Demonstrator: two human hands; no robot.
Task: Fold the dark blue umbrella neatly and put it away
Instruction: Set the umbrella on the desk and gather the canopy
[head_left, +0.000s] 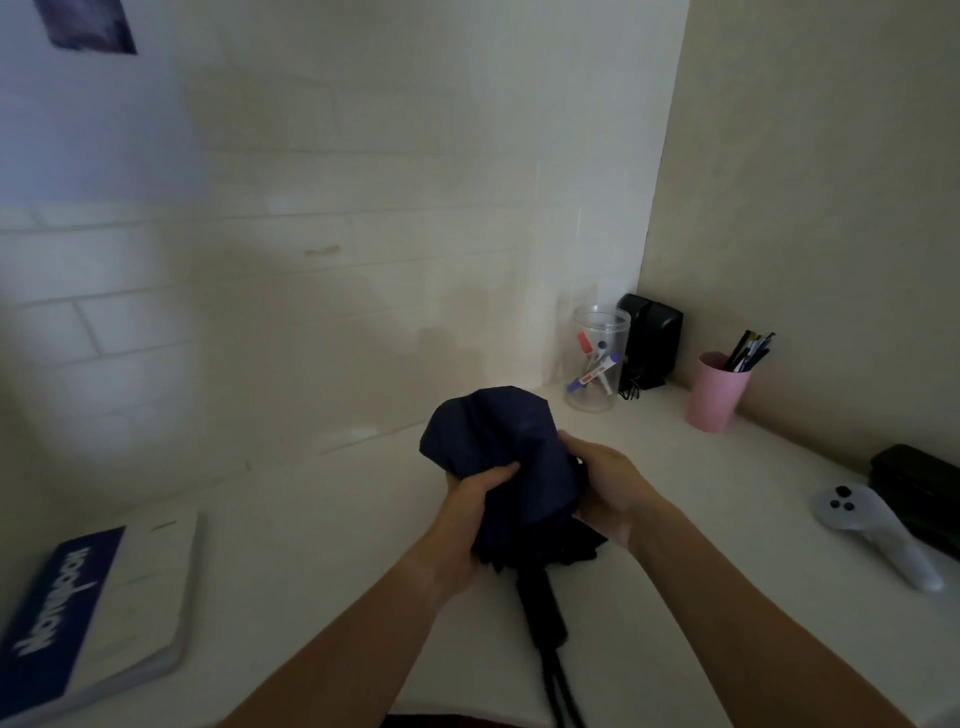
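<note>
You hold the umbrella above the desk at centre, canopy up toward 12 o'clock and handle hanging toward 6, likely so the loose cloth can be gathered round the shaft. Your left hand, at 9 o'clock of the bundle, clenches the fabric, thumb on top. Your right hand, at 3 o'clock, curls round the other side.

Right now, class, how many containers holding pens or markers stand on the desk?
2. A clear jar of markers stands by the back wall near the corner; a pink cup of pens stands to its right by the side wall. None looks hidden.
</note>
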